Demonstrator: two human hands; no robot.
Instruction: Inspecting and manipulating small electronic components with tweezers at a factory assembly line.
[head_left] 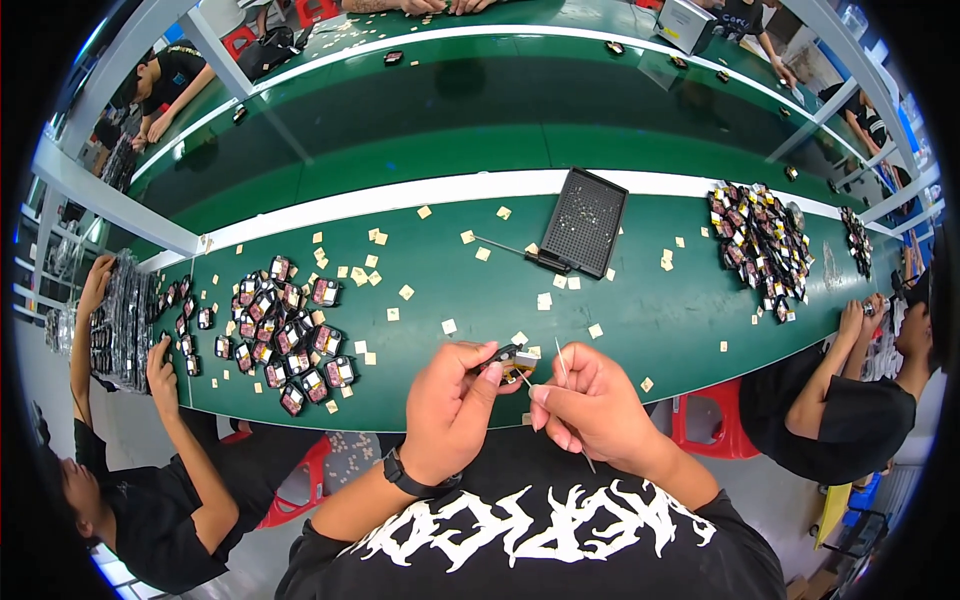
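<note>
Over the front edge of the green bench, my left hand (452, 395) grips a small black electronic module (513, 360) with a pale and yellow part on its side. Close beside it, my right hand (595, 400) is closed around a thin metal tool (563, 362), whose lower end sticks out under the fingers. A thin tip at my right thumb and forefinger points at the module; whether it belongs to the same tool I cannot tell. To the left on the bench lies a loose heap of similar black modules (290, 335).
Beyond my hands stands a black perforated tray (590, 215), with a thin screwdriver-like tool (505, 246) beside it. Small cream squares (406, 292) are scattered around. Another module heap (760, 245) lies at the right. People work on both sides; a white rail (400, 194) borders the bench's far side.
</note>
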